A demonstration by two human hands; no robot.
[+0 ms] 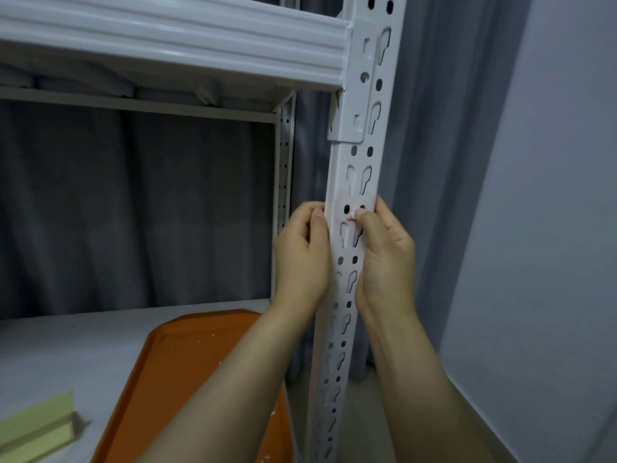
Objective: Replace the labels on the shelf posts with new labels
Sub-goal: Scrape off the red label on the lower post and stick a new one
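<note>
A white slotted shelf post point(362, 135) runs from top to bottom, right of centre. Faint pinkish residue marks the post face at hand height. A small white scrap of label with a red mark point(352, 216) clings to the post there. My right hand point(384, 259) is on the post's right side, with thumb and finger pinched on that scrap. My left hand point(302, 259) grips the post's left edge at the same height, its fingertips pressed on the metal.
An orange tray point(187, 372) with white paper crumbs lies on the grey lower shelf. A pale green folded box point(36, 429) sits at bottom left. A white shelf beam point(173, 38) crosses overhead. Grey curtains point(444, 162) hang behind and right.
</note>
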